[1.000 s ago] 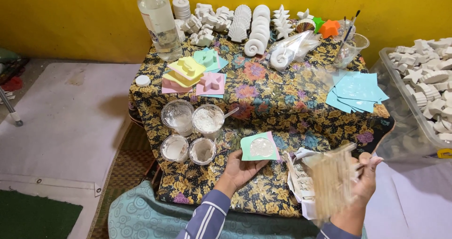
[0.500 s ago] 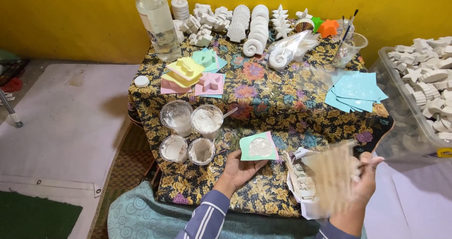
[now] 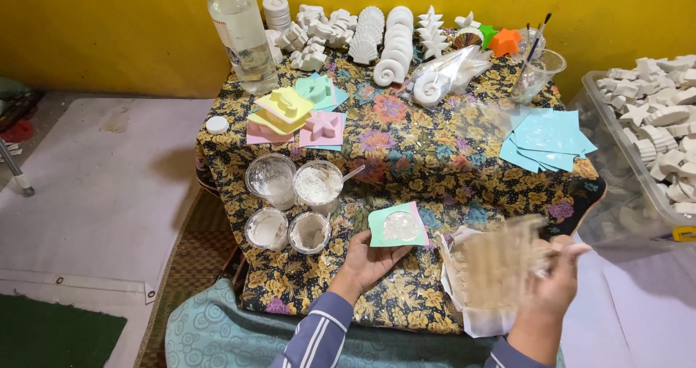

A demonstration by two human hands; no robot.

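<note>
My left hand (image 3: 368, 261) holds a square green mould (image 3: 397, 226) with a round white cast in its middle, just above the flowered tablecloth (image 3: 428, 158). My right hand (image 3: 554, 284) grips a clear plastic bag (image 3: 499, 266), blurred by motion, at the table's near right corner. White paper (image 3: 464, 303) lies under the bag. Several clear cups of white powder and plaster (image 3: 293, 203) stand left of my left hand.
Pastel moulds (image 3: 299, 113) lie at mid left, light blue sheets (image 3: 545, 139) at right. A water bottle (image 3: 241, 34), white plaster figures (image 3: 377, 38), an orange star (image 3: 505, 42) and a cup of brushes (image 3: 535, 69) line the far edge. A clear bin of casts (image 3: 652, 143) stands right.
My right hand keeps shaking the plastic bag, which stays blurred. My left hand and the green mould have hardly moved.
</note>
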